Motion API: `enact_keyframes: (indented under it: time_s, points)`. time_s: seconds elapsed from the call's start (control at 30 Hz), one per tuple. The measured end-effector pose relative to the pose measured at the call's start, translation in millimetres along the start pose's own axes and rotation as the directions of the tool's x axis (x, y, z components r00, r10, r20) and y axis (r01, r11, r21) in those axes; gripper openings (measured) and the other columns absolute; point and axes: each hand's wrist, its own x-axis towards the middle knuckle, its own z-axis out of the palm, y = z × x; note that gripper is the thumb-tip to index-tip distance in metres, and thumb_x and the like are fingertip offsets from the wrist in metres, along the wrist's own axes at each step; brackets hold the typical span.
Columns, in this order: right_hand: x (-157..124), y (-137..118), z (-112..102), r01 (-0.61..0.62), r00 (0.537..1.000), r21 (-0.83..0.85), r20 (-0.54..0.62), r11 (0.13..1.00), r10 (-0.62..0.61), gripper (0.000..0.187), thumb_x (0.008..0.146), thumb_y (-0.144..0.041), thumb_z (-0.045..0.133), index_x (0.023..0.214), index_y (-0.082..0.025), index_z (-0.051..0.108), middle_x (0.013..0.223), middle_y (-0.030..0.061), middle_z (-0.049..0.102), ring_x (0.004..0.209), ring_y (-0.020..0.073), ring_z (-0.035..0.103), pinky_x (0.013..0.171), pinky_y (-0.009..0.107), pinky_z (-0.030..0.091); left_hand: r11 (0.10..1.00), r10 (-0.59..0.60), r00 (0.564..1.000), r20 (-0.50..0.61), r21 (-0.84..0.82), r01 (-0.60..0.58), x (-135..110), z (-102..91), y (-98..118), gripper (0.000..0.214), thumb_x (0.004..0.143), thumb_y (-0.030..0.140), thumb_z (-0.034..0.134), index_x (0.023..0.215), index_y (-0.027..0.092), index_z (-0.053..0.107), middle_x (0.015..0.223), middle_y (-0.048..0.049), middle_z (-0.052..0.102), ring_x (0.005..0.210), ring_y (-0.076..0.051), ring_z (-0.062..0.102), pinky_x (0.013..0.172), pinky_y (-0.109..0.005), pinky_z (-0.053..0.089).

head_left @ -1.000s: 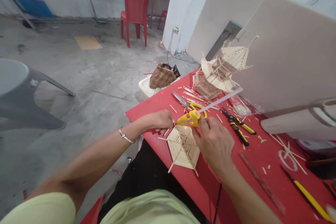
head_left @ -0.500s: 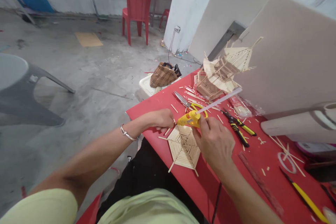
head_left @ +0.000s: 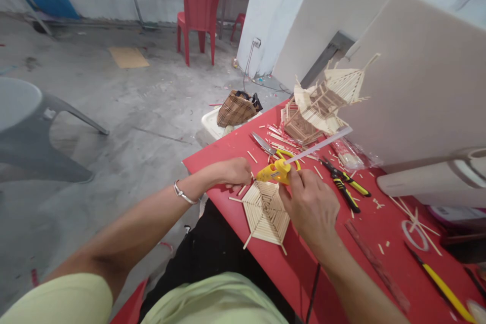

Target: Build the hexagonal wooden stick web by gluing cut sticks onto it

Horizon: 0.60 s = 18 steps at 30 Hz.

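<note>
My right hand [head_left: 313, 205] is wrapped round a yellow hot glue gun [head_left: 274, 171], with a long translucent glue stick [head_left: 321, 146] jutting from its back. The gun's nozzle points left, at the upper edge of a web-like panel of thin wooden sticks [head_left: 268, 212] lying on the red table. Spokes poke out beyond the panel's rim. My left hand [head_left: 235, 172] is closed at the panel's upper left corner, beside the nozzle; its fingertips are curled under, and whatever they pinch is hidden. A bracelet [head_left: 183, 192] circles the left wrist.
Beyond the gun lie scissors [head_left: 266, 144] and a stick-built model house [head_left: 322, 101]. Yellow-black pliers [head_left: 343, 187], a tape ring [head_left: 415, 235], a yellow cutter [head_left: 442, 283] and loose sticks cover the right side. A cord [head_left: 313, 293] hangs over the red table's [head_left: 273, 268] near edge.
Almost nothing differs. The glue stick's far end has shifted very slightly to the right; both hands and the panel stay in place.
</note>
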Motion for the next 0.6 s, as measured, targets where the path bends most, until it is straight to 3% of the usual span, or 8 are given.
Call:
enact_keyframes:
  time_s: [0.6]
  points:
    - [-2.7,1.5,3.3,-0.008,1.0,-0.013,-0.015,1.0,0.008,0.029,0.095,-0.027,0.056,0.12,-0.013,0.059,0.091,0.0058,0.066,0.074,0.0181,0.053,0.066,0.032,0.035,1.0,0.016,1.0,0.02,0.022,-0.017,-6.8,-2.1,6.9,0.024,0.075,0.019,0.054,0.051,0.016,0.057,0.046,-0.0042,0.057,0.036,-0.012,0.045,0.042,-0.025,0.036]
